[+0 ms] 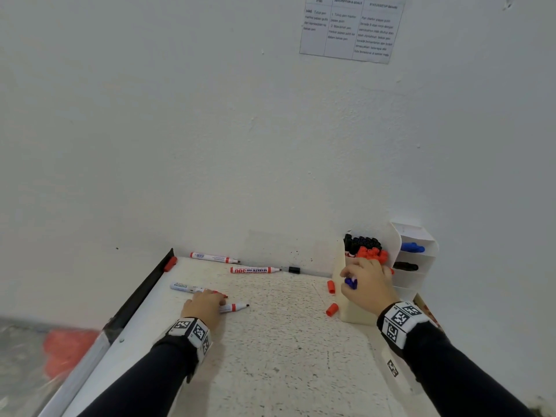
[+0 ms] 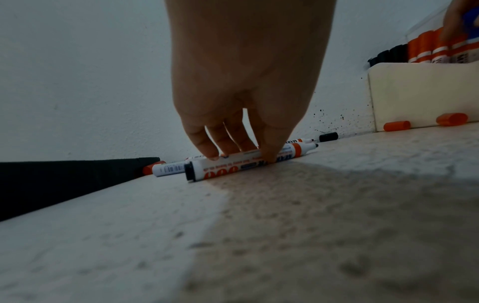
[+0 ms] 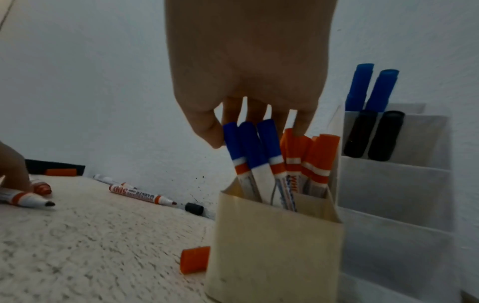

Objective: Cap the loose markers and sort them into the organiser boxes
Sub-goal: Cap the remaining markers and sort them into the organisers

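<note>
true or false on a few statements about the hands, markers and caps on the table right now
1. The left hand pinches an uncapped marker that lies on the table. True.
2. The right hand is flat on the table. False: it is above the cream box, fingers at the blue-capped markers.
3. Loose red caps lie beside the cream box. True.
4. Every marker by the wall has its cap on. False: the red marker near the wall shows a bare tip.
5. The white tiered organiser holds only red markers. False: it holds blue and black ones.

Wall sheet [image 1: 350, 28] txt blurred, top cropped.
</note>
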A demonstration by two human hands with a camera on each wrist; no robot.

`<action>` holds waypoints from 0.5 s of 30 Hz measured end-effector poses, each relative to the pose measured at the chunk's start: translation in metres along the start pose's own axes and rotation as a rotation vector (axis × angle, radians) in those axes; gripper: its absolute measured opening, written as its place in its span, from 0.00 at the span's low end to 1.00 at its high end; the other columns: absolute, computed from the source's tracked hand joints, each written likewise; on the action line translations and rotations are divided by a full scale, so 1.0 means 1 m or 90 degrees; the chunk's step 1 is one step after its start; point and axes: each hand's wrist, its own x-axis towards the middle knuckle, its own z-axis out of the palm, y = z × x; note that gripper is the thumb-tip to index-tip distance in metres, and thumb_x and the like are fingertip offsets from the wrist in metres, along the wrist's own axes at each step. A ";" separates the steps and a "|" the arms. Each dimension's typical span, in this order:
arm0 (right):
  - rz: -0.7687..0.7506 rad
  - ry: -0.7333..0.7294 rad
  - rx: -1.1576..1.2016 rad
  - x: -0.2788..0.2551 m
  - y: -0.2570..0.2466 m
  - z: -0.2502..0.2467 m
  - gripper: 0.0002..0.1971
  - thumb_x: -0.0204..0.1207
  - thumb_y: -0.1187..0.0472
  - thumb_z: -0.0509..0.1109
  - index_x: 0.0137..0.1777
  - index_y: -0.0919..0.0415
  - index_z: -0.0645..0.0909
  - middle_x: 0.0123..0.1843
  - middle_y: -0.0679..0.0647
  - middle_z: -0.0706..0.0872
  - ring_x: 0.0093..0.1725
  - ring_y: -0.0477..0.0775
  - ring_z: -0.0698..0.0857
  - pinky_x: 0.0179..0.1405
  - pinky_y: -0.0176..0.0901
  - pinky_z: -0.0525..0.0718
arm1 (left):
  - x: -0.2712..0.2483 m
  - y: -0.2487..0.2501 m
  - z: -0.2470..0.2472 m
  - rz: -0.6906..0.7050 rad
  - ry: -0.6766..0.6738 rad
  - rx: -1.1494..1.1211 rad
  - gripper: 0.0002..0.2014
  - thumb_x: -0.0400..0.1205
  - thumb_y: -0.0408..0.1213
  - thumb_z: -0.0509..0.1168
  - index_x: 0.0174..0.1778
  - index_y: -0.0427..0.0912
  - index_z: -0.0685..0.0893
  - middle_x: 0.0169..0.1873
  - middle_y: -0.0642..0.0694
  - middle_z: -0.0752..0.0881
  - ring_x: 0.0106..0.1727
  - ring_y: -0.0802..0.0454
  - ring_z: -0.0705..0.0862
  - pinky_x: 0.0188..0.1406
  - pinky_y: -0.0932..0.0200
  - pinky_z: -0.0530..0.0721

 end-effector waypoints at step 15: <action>0.100 -0.286 0.270 0.071 -0.097 0.087 0.28 0.79 0.66 0.59 0.79 0.63 0.59 0.80 0.59 0.63 0.79 0.58 0.63 0.78 0.47 0.61 | 0.017 0.006 0.004 0.032 0.018 -0.088 0.14 0.84 0.40 0.57 0.65 0.49 0.79 0.60 0.48 0.80 0.61 0.50 0.78 0.62 0.56 0.77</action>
